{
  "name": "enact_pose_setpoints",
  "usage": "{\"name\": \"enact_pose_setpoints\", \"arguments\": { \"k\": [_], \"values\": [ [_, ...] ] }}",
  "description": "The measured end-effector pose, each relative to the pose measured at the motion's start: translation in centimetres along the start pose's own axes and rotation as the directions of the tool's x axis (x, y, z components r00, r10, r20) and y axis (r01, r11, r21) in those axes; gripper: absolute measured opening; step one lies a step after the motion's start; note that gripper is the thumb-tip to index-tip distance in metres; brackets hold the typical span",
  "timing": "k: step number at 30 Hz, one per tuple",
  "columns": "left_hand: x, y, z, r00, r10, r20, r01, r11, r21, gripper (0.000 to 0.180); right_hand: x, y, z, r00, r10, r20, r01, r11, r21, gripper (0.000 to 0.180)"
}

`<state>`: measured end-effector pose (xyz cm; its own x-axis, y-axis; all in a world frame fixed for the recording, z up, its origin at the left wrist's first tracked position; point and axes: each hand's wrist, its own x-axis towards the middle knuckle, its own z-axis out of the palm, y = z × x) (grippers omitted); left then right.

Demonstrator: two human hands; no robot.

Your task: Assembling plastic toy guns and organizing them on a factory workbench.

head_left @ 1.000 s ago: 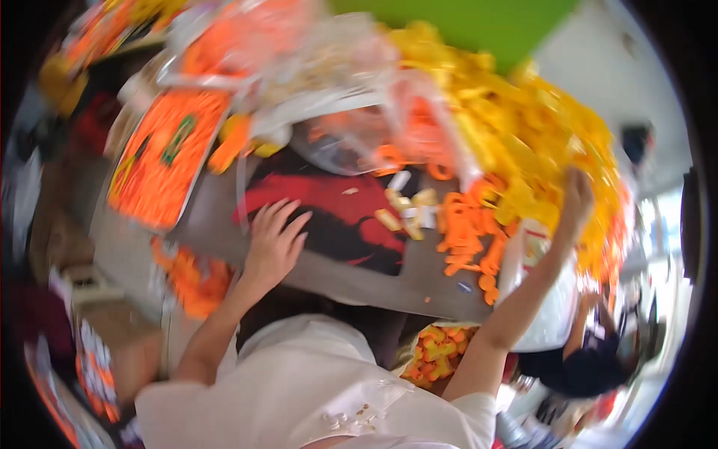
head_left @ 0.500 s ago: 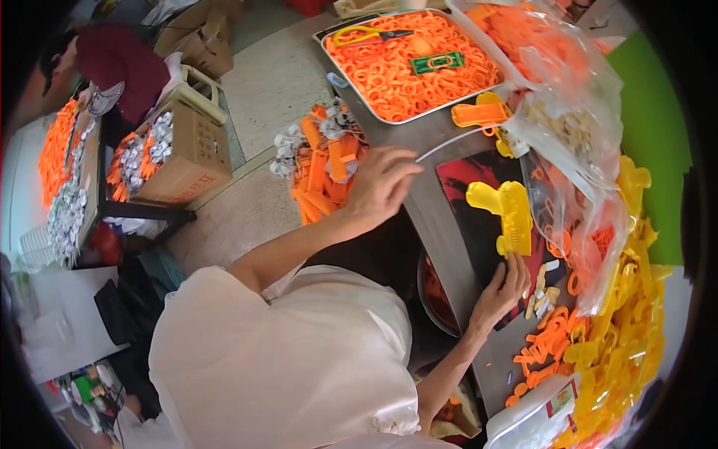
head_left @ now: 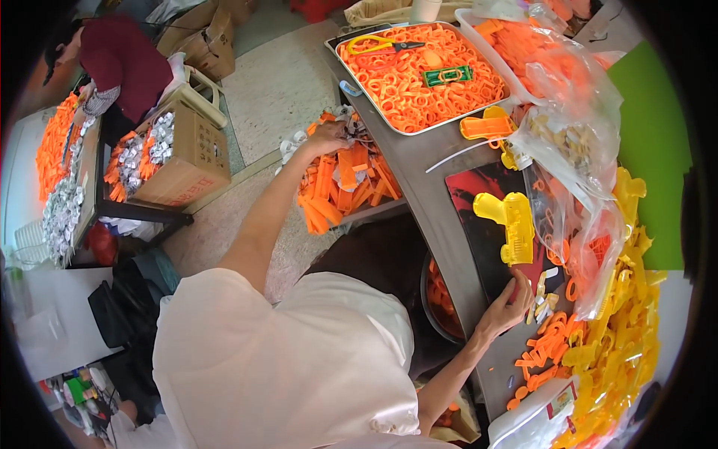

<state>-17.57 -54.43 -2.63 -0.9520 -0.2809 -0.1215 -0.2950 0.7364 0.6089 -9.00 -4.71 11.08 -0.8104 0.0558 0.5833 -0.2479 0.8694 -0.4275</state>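
My left hand (head_left: 327, 139) reaches into the pile of orange plastic parts (head_left: 348, 179) with grey-white pieces and wires, beside the table's left edge. Its fingertips are among the grey pieces, and whether they grip one is hidden. A yellow toy gun shell (head_left: 514, 224) lies on the dark red-and-black mat (head_left: 467, 196), grip toward the left. Just below the shell's near end, my right hand (head_left: 507, 308) rests at the mat's edge, fingers loosely spread, holding nothing visible.
A tray (head_left: 404, 132) of small orange rings holds yellow-handled pliers (head_left: 385, 46) and a green piece (head_left: 449, 75). Yellow shells (head_left: 613, 344) heap along the right, by plastic bags (head_left: 576, 150) and loose orange parts (head_left: 550, 340). Another person (head_left: 120, 63) works at the far left.
My left hand has moved left and away from the table into the orange pile. The white wire it was at now lies on the table. My right hand has drawn slightly back from the yellow shell.
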Motion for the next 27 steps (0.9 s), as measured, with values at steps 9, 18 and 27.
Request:
{"name": "enact_pose_setpoints", "arguments": {
  "k": [9,18,27],
  "values": [
    [-4.4,0.8,-0.8,0.995,0.069,-0.075,-0.067,0.997,0.033,0.073,0.2,0.0,0.0,0.997,0.071,0.018,-0.072,0.995,0.064,0.015],
    [-13.1,11.5,-8.1,0.998,0.052,0.040,0.005,0.547,-0.837,0.033,0.3,-2.3,-1.2,0.999,0.042,-0.023,-0.039,0.993,0.115,0.014],
    [-15.7,20.6,-8.6,0.757,0.474,0.450,0.191,0.498,-0.846,0.037,-0.2,-12.7,-1.4,0.965,-0.070,0.254,-0.109,0.773,0.625,0.024]
  ]
}}
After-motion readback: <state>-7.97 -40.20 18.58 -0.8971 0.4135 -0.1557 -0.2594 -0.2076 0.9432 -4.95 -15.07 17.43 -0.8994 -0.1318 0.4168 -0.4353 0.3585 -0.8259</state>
